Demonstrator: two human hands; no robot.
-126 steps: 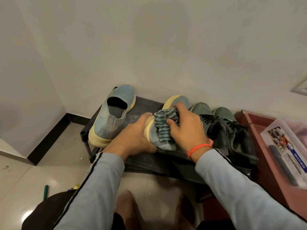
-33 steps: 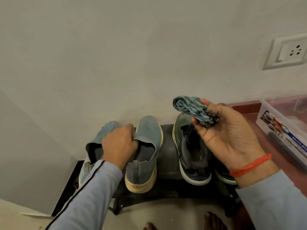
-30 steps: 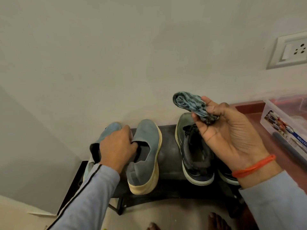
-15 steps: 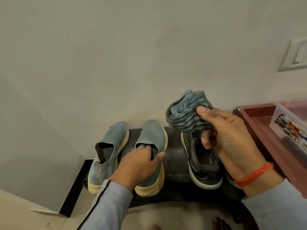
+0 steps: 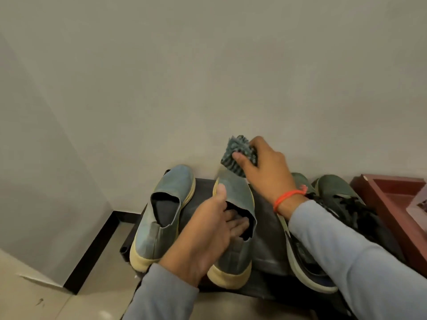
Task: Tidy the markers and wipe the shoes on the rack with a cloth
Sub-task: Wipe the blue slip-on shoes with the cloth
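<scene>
Wiping step: left hand (image 5: 209, 236) gripping slip-on shoe (image 5: 233, 227), fingers inside; right hand (image 5: 265, 172) pinching cloth (image 5: 238, 155) at toe, 12 o'clock. Next, probably: cloth pressed down onto toe, drawn toward 6 o'clock.

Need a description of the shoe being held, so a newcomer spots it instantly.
Find the black rack against the wall. Four shoes sit on it; take the second from the left, a blue-grey slip-on with a cream sole. Unlike its twin, it has the left hand in its opening and the cloth at its toe.
</scene>
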